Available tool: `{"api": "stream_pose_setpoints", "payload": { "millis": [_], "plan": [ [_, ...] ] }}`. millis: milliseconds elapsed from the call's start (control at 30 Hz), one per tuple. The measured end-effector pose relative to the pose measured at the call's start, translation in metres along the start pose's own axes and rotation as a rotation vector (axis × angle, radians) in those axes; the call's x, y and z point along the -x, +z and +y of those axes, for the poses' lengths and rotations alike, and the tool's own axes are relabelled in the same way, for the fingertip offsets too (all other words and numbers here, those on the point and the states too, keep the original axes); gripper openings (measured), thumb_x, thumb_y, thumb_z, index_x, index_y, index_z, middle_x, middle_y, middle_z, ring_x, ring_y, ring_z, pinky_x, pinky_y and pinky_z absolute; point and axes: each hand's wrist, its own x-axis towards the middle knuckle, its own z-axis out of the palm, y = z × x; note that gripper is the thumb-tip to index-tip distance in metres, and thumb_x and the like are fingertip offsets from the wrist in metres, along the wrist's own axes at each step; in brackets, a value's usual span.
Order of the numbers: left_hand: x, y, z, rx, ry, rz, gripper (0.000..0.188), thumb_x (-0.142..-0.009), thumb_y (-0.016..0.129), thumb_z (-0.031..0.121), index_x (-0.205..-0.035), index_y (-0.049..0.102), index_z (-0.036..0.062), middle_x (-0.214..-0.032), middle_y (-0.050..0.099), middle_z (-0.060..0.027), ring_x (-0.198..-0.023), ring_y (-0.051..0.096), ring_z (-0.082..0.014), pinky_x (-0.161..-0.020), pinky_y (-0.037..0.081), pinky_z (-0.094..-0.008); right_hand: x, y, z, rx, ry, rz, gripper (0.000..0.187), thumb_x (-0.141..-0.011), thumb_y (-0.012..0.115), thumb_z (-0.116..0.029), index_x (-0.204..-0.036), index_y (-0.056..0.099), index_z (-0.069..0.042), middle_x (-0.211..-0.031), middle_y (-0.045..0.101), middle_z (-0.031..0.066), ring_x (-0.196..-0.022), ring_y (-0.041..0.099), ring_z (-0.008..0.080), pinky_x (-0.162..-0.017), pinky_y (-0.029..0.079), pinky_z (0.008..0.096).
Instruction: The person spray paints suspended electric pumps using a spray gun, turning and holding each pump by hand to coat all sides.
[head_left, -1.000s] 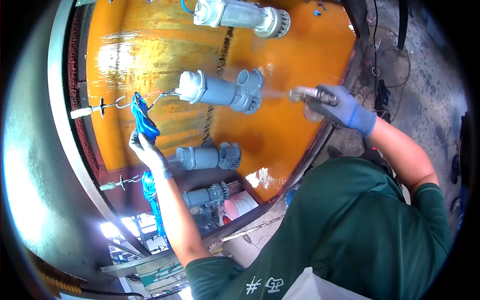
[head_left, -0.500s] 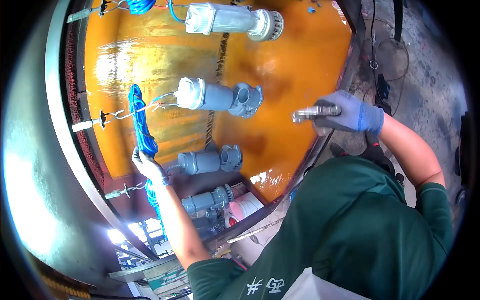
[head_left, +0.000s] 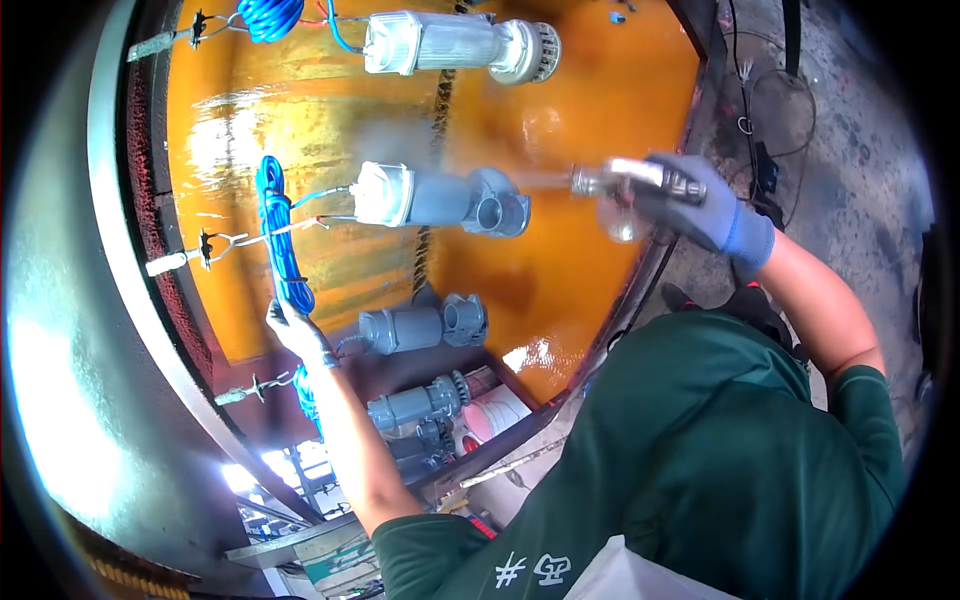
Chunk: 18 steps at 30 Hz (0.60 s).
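Spray gun [head_left: 645, 178] fills the gloved right hand [head_left: 700, 205], whose grip wraps its body; the nozzle faces a grey motor pump [head_left: 440, 198], apart from it, with pale mist between. The pump hangs before an orange panel [head_left: 590, 120], midway between a silvery pump [head_left: 450, 42] and another grey one [head_left: 405, 329]. The gloved left hand [head_left: 298, 332] pinches the lower end of a blue cable bundle [head_left: 278, 225]. Two white characters [head_left: 549, 570] mark the green shirt [head_left: 700, 430].

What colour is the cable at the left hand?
Blue; the cable shows best in the head view.
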Motion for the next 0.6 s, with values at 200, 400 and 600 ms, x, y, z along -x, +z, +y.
{"api": "stream_pose_setpoints", "payload": {
  "millis": [200, 400, 600],
  "plan": [
    [0.004, 0.004, 0.012, -0.034, -0.059, 0.008, 0.044, -0.109, 0.057, 0.037, -0.130, 0.055, -0.0020, -0.124, 0.062, -0.0144, -0.110, 0.059, -0.0214, -0.099, 0.048, -0.0361, -0.004, 0.008, 0.005, -0.035, 0.134, 0.078, 0.026, -0.092, 0.079, -0.021, -0.106, 0.069, -0.002, -0.087, 0.073, 0.0125, -0.077, 0.070, 0.0138, -0.072, 0.055, 0.0334],
    [0.005, 0.005, 0.016, -0.065, -0.042, -0.002, 0.046, -0.109, 0.057, 0.038, -0.130, 0.054, -0.0022, -0.123, 0.061, -0.0139, -0.109, 0.058, -0.0211, -0.098, 0.048, -0.0362, -0.006, 0.000, 0.015, 0.100, 0.087, -0.044, 0.024, -0.099, 0.073, -0.021, -0.113, 0.070, -0.002, -0.092, 0.076, 0.0089, -0.083, 0.072, 0.0138, -0.075, 0.056, 0.0300],
    [-0.006, 0.007, -0.006, -0.060, -0.023, -0.002, 0.044, -0.108, 0.059, 0.034, -0.129, 0.054, -0.0036, -0.121, 0.062, -0.0166, -0.108, 0.059, -0.0241, -0.098, 0.049, -0.0392, -0.017, 0.000, 0.039, -0.040, 0.227, 0.061, 0.023, -0.098, 0.074, -0.022, -0.108, 0.070, -0.002, -0.090, 0.075, 0.0065, -0.085, 0.071, 0.0115, -0.076, 0.057, 0.0300]
  ]
}}
